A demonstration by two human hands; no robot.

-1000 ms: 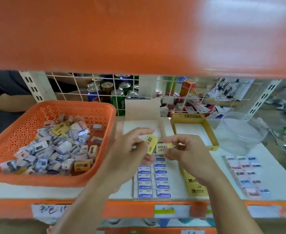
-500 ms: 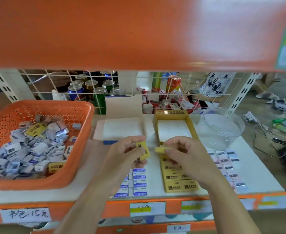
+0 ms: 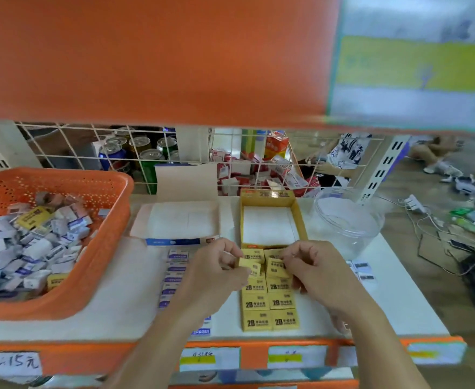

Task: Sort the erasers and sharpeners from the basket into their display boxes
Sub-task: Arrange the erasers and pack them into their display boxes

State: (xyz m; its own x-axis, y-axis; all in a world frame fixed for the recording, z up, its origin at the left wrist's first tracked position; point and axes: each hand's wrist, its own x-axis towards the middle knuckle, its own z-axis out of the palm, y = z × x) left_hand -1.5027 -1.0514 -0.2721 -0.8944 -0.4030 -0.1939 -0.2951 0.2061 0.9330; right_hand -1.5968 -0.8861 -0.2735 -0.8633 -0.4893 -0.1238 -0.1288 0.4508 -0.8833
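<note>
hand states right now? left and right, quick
Left hand: pinching a yellow eraser.
Right hand: pinching a second yellow eraser.

Illumination even, diffuse and moderately bright, with no hard shadows on the white shelf board (image 3: 399, 299). The broad orange metal shelf edge overhead (image 3: 146, 57) is fully out of focus, as is the yellow-and-white paper sign (image 3: 413, 63). Slight motion smear throughout; contents of the orange perforated plastic basket (image 3: 110, 220) are soft. Wide-angle distortion tilts the white slotted metal upright (image 3: 385, 167). Pale sheen on the clear round plastic tub (image 3: 348, 217).
</note>
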